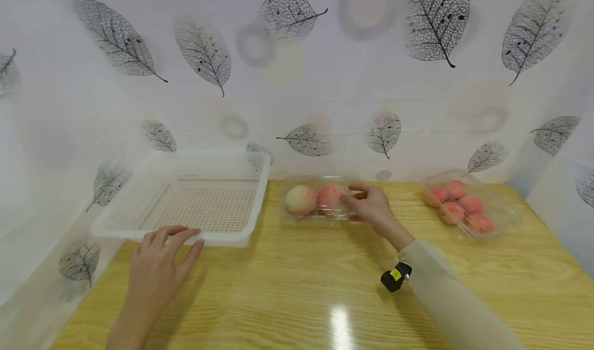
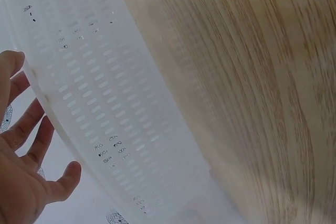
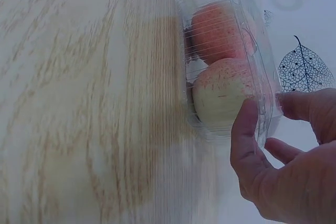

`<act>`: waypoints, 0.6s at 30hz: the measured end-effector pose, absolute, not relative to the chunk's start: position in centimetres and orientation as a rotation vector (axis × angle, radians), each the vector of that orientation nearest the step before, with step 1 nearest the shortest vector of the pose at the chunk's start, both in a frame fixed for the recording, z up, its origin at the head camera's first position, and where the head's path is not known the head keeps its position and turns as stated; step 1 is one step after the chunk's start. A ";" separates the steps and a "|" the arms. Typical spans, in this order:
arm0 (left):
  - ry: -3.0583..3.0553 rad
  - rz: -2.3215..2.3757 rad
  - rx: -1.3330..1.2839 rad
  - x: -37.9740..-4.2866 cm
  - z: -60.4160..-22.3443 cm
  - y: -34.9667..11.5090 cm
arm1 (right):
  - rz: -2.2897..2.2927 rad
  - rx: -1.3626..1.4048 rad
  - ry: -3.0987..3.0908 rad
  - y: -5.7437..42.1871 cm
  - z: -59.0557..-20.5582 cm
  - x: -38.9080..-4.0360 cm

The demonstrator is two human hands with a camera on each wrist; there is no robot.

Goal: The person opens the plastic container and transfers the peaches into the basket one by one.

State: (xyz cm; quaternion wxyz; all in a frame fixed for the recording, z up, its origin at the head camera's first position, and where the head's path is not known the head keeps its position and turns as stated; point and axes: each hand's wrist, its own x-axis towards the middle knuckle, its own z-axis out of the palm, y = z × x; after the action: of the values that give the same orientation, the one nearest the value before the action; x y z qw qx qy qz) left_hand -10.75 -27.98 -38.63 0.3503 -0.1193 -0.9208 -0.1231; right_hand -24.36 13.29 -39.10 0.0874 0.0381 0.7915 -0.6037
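In the head view, my left hand (image 1: 160, 265) rests at the near rim of a white plastic basket (image 1: 262, 195) with a perforated bottom. Its fingers lie loosely along that rim, and the left wrist view shows the hand (image 2: 26, 166) beside the slotted basket wall (image 2: 105, 93). My right hand (image 1: 371, 208) pinches the right end of a clear plastic box (image 1: 292, 218). The thumb is on the near side of the box edge, with fingers behind it. Inside sit two round pink-and-yellow fruits (image 3: 223, 90) that look like peaches.
At the right stands another clear plastic box (image 1: 503, 216), holding several smaller reddish fruits (image 1: 471, 204). A leaf-patterned sheet (image 1: 306, 97) hangs behind the wooden table (image 1: 287, 288). A small black device (image 1: 394, 278) is strapped to the right wrist.
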 end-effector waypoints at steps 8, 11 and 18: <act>-2.387 -0.330 -0.303 -10.8 -38.5 -27.7 | -1.822 0.089 2.303 14.0 -39.1 -23.7; -2.393 -0.333 -0.294 -10.8 -38.4 -27.6 | -1.820 0.101 2.282 14.3 -39.1 -23.4; -2.392 -0.338 -0.285 -10.8 -38.4 -27.5 | -1.812 0.142 2.222 15.2 -39.1 -22.3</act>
State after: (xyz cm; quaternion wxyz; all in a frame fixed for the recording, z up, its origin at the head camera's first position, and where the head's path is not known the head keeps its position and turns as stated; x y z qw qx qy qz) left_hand -10.75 -27.54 -38.38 0.3471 -0.1098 -0.9222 -0.1301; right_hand -22.33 15.24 -39.12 0.1349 0.0490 0.7669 -0.6255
